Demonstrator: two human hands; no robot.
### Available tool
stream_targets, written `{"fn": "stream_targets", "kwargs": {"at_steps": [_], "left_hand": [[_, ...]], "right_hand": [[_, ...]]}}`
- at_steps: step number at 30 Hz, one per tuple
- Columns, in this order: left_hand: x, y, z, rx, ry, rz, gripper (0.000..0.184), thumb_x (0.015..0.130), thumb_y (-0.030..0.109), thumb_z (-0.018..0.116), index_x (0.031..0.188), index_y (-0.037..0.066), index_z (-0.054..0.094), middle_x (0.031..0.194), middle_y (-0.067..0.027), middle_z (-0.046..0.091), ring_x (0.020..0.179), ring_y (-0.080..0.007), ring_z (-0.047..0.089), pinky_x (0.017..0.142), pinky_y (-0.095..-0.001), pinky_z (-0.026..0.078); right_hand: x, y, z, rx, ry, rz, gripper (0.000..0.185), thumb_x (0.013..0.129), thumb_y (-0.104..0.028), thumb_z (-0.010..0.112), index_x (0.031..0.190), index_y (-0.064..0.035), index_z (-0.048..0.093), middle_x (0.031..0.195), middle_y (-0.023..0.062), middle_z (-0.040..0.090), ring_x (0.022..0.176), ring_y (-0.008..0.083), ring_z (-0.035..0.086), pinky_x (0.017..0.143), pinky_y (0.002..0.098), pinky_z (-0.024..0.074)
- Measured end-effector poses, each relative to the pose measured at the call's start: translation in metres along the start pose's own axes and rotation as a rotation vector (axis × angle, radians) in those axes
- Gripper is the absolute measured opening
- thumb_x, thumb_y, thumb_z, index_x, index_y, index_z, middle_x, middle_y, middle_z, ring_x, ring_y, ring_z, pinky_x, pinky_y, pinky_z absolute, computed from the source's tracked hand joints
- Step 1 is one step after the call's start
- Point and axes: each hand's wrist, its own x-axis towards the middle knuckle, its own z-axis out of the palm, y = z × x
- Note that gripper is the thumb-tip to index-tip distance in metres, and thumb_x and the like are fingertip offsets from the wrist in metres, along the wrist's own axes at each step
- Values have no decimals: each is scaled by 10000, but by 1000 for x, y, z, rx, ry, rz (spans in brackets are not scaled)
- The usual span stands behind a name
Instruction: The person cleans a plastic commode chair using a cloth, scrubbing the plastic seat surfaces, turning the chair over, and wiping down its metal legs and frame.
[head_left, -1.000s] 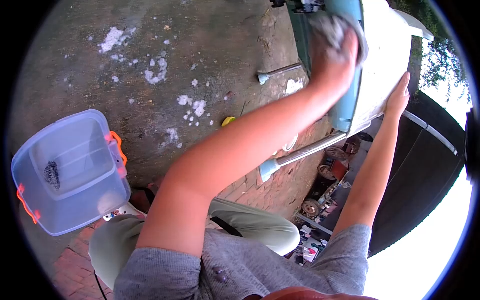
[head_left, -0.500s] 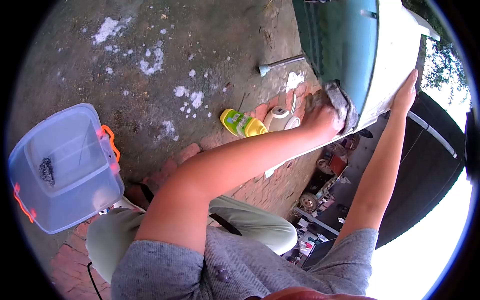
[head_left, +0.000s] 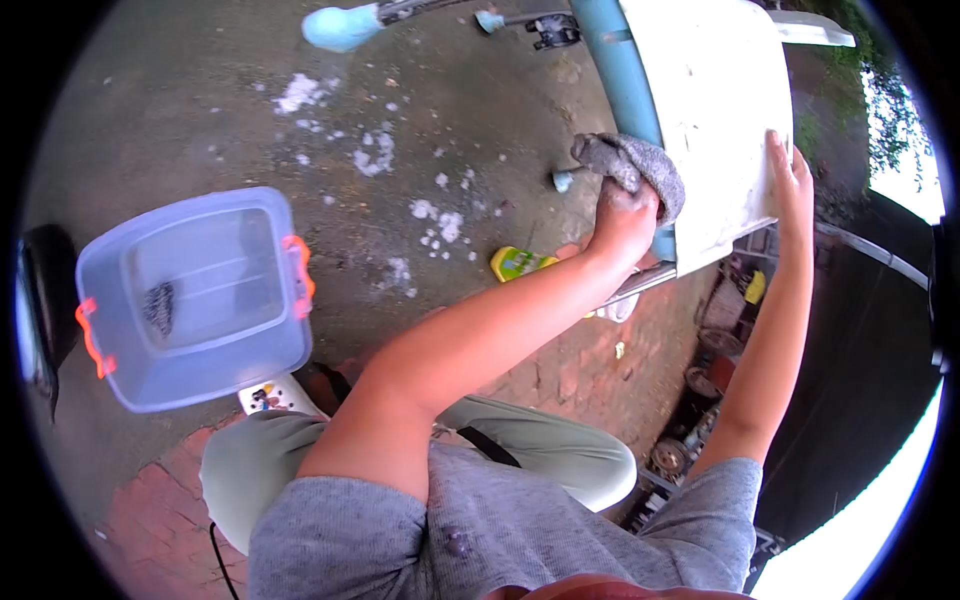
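Note:
My left hand [head_left: 628,218] is closed on a wet grey cloth [head_left: 640,165], pressing it against the light-blue edge [head_left: 610,62] of a white panel [head_left: 720,110]. The panel belongs to a tilted piece of furniture with metal legs and blue foot caps [head_left: 342,28]. Dark specks mark its white surface. My right hand [head_left: 790,175] grips the panel's far edge, with its fingertips showing there. Below the panel, a yellow-green bottle [head_left: 518,264] lies on the ground, partly hidden by my left forearm.
A clear plastic tub [head_left: 205,375] with orange handles stands at the left, a dark scrubbing pad [head_left: 158,308] inside it. White suds [head_left: 437,222] dot the wet concrete. Red bricks [head_left: 170,505] pave the near ground. Wheeled items [head_left: 672,455] stand beside a dark canopy [head_left: 840,380].
The view has shifted, and more of the panel's white face and the blue foot caps show. My left hand has slid the cloth along the blue edge. My right hand keeps its grip.

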Motion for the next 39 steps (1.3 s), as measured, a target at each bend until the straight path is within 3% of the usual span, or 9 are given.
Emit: {"fn": "stream_targets", "kwargs": {"at_steps": [4,8,11,17,21,26,32,36,39], "left_hand": [[8,32,-9,36,18,35,253,919,200,405,1035,5,516,979,-56,574,923,-139,535,836,-295,422],[4,72,-27,-146,29,2,160,925,218,419,857,95,497,761,2,530,681,-89,503,588,-246,420],[-4,67,-65,-91,86,41,426,876,376,512,1105,17,488,1058,-81,571,969,-188,560,839,-351,456],[-26,106,-134,-22,105,43,427,855,314,544,1168,35,463,1145,-131,538,1022,-247,553,900,-400,450],[-31,120,-176,118,192,-24,411,910,306,413,1246,71,397,1218,-140,487,1109,-278,485,941,-427,408],[-35,121,-206,228,302,-106,413,941,316,306,1274,83,384,1263,-124,450,1159,-285,436,958,-430,381],[-33,121,-213,296,298,-100,416,911,326,352,1241,83,427,1231,-116,488,1141,-274,460,963,-451,371],[-48,117,-210,245,346,-99,420,864,354,425,1176,82,496,1161,-108,546,1095,-277,495,970,-469,355],[-51,111,-192,188,392,-68,451,863,380,415,1200,86,479,1199,-101,518,1108,-289,478,966,-479,354]], "right_hand": [[-15,-12,-3,45,-73,-134,670,715,-485,669,1102,47,546,918,117,607,800,152,573,731,266,444],[-48,-38,6,212,-88,-301,694,701,-426,708,1158,57,510,979,150,600,843,165,580,764,270,449],[-77,-48,27,186,0,-389,688,702,-375,718,1217,14,480,1024,182,602,908,179,589,789,274,457],[-159,-92,76,165,16,-629,564,758,-254,651,1279,-185,446,1016,175,588,928,235,592,735,314,493],[-196,-110,99,155,-162,-648,612,748,-186,614,1308,-278,385,830,133,480,710,291,546,575,386,473],[-214,-105,121,186,-161,-791,552,769,-192,547,1302,-225,409,828,138,468,737,289,545,543,371,476],[-164,-60,106,495,-260,-601,531,786,-328,595,1273,-194,435,1042,144,544,894,315,553,768,387,465],[-37,50,118,190,453,-329,570,737,-407,638,1139,-19,525,1128,175,540,1049,299,507,879,386,425],[10,118,150,285,265,-160,729,659,-514,667,1161,-9,515,1128,187,556,1026,321,545,876,373,432]]}}
